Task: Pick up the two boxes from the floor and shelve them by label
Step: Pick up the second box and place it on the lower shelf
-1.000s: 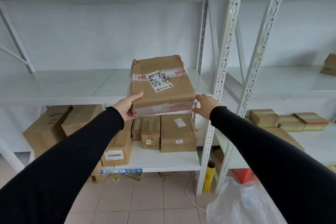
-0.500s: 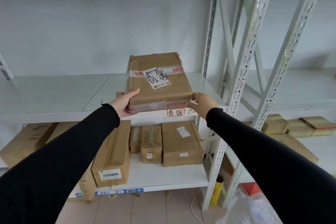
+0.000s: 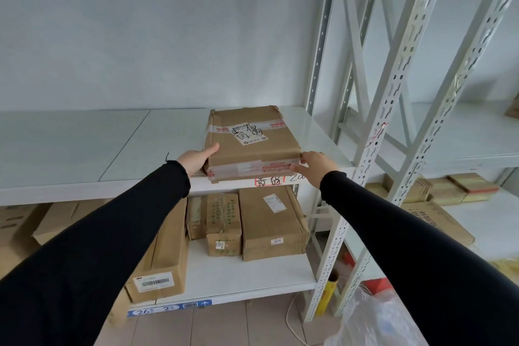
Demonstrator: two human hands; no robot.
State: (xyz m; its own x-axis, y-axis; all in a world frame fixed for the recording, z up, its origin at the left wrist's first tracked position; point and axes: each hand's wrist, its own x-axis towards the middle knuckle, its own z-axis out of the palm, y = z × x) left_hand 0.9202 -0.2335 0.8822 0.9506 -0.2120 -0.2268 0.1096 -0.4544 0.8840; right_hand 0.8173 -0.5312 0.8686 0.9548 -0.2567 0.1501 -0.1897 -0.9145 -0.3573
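Note:
A flat brown cardboard box (image 3: 252,146) with a white handwritten label and taped ends lies on the white middle shelf (image 3: 112,143), its near edge overhanging the shelf front a little. My left hand (image 3: 196,159) grips its near left corner, thumb on top. My right hand (image 3: 314,164) holds the near right corner with fingertips on the front edge. A red-framed handwritten label (image 3: 268,181) sits on the shelf's front lip just under the box. No second task box is identifiable.
Below, the lower shelf (image 3: 238,275) carries several cardboard boxes (image 3: 271,225). White perforated uprights (image 3: 373,149) stand right of the box. A neighbouring rack holds more boxes (image 3: 449,191). A clear plastic bag (image 3: 373,320) lies on the tiled floor at lower right.
The box has gone from held in the air at the shelf front to lying on the middle shelf, pushed farther in. Both hands stayed on its near corners; the view moved closer.

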